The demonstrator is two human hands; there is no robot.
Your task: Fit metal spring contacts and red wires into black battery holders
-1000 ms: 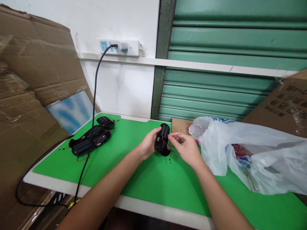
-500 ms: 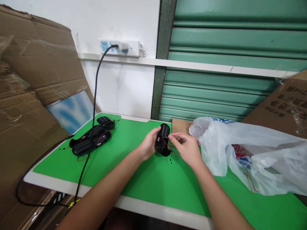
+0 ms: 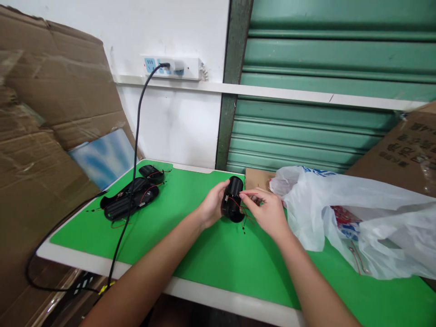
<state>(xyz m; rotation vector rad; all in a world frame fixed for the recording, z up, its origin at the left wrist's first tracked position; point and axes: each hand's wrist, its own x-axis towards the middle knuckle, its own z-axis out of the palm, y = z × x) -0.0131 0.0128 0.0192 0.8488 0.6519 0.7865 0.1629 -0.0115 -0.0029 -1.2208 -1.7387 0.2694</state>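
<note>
A white wall (image 3: 184,27) and a green metal shutter (image 3: 306,54) stand behind a green-topped counter (image 3: 190,195) with a white edge. Near the counter's middle, a person's left hand (image 3: 211,205) grips a black plastic case (image 3: 235,185) by its left side, fingers partly hidden behind it; whether the case also rests on the counter cannot be told. The right hand (image 3: 267,210), just to its right, has thumb and forefinger pinched together on a thin red wire (image 3: 251,194). More wires dangle from the case's lower end.

The work looks partway through: wires are already on this case, but they hang loose, and whether the pinched one is joined is too small to see. At left lies a group of similar black pieces (image 3: 117,210), also trailing loose wires. At right, a white plastic bag (image 3: 316,190) holds something red, its details unclear.
</note>
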